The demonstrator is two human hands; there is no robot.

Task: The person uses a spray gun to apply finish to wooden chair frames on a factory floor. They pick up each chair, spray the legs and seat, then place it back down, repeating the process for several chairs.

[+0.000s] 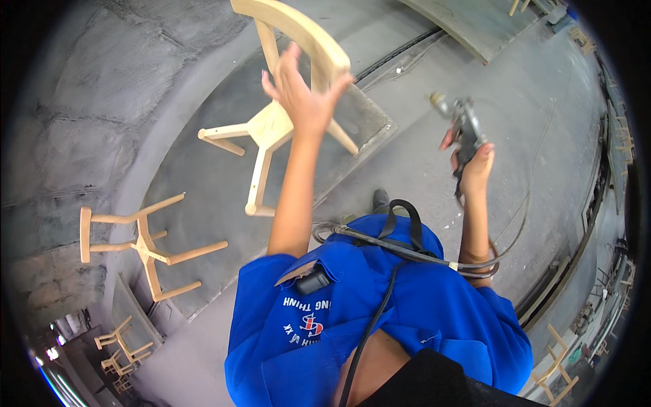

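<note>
My left hand [303, 102] is raised at the curved back rail of a pale wooden chair frame [271, 129], its fingers spread. The thumb lies at the rail's right end; whether it presses on the wood I cannot tell. The frame has no seat panel and stands on a grey platform [193, 183]. Off to the right, my right hand [478, 166] is closed round the grip of a dark metal spray gun [466, 129], blurred, with a brass-coloured part at its front. The gun points toward the chair from some distance.
A second chair frame [146, 241] lies on the platform at left. A hose [407, 254] crosses my waist and loops by my right forearm. Another grey board [475, 27] is at the top. More frames [122, 346] stand at lower left and lower right [557, 366].
</note>
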